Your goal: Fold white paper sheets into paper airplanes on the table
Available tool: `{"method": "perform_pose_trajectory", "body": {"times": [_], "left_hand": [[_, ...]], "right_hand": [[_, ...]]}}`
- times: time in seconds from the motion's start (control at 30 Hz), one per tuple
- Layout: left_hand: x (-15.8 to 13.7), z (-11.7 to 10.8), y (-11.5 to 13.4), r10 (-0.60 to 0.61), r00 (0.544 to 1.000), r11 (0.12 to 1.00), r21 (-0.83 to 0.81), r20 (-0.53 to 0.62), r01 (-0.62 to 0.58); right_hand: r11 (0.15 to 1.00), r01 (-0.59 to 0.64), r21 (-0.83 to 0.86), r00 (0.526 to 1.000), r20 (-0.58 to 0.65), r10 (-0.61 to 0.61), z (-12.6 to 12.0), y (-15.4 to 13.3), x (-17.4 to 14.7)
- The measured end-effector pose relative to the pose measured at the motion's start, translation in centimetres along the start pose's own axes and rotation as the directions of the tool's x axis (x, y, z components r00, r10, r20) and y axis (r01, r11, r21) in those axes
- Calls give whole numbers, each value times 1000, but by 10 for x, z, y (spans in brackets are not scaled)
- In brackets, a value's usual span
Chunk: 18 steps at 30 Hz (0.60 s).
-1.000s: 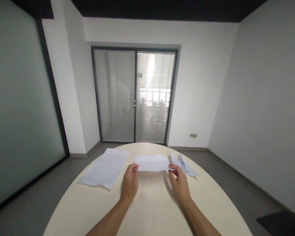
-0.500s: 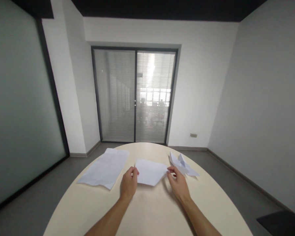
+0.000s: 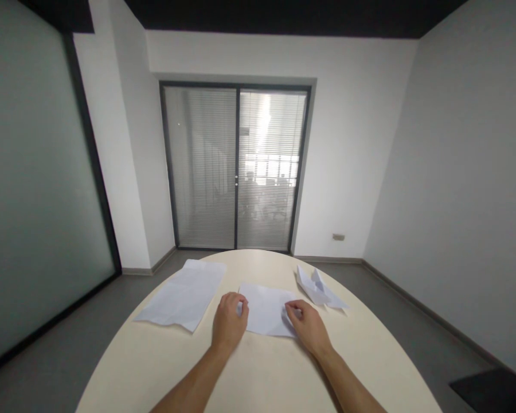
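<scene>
A small white sheet of paper lies flat on the table between my hands. My left hand is at its left edge, thumb and forefinger curled into a loop through which white paper shows. On the other side my right hand is closed in a pinch over the sheet's right part, covering that end of it. The fingertips of both hands are close to the paper. Whether either pinch has any paper in it I cannot tell. Just beyond my right hand is a folded white paper boat.
A larger, slightly creased sheet of white paper lies to the left. The pale table has a curved edge. Past it stand a glass door with blinds and white walls. A dark object is on the floor at lower right.
The small sheet has come down flat and slightly nearer to me; its right side was lifted and bent. Both hands have moved a little inward over its sides.
</scene>
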<state>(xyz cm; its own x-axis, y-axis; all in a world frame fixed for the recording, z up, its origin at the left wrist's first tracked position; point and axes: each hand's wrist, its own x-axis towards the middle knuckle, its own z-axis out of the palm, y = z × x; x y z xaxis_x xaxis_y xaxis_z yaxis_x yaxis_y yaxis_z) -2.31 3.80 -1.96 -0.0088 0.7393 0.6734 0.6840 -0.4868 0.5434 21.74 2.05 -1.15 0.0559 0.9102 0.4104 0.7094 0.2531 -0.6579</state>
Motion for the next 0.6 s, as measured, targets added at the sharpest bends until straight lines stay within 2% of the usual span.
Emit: {"method": "perform_pose_trajectory", "body": {"times": [0.07, 0.13, 0.27, 0.33, 0.47, 0.53, 0.6], "left_hand": [[-3, 5, 1, 75, 995, 997, -24, 71, -74], [-8, 10, 3, 98, 980, 995, -7, 172, -98], [-18, 11, 11, 96, 916, 991, 54, 389, -126], [-19, 8, 15, 89, 898, 990, 63, 431, -128], [-16, 0, 26, 98, 886, 987, 68, 454, -145], [-14, -3, 31, 96, 879, 987, 71, 468, -146], [-14, -5, 35, 100, 867, 987, 65, 489, -150]], "right_hand": [[998, 54, -15, 998, 21, -54, 4, 4, 0], [995, 99, -25, 993, 64, -97, 6, 6, -1], [983, 165, -76, 976, 157, -151, 3, -1, -5], [978, 168, -127, 974, 176, -145, 0, -7, -6], [975, 93, -201, 980, 189, -54, -3, -16, -6], [972, 108, -207, 980, 189, -69, -3, -19, -7], [970, 171, -173, 969, 206, -134, -3, -22, -9]]}}
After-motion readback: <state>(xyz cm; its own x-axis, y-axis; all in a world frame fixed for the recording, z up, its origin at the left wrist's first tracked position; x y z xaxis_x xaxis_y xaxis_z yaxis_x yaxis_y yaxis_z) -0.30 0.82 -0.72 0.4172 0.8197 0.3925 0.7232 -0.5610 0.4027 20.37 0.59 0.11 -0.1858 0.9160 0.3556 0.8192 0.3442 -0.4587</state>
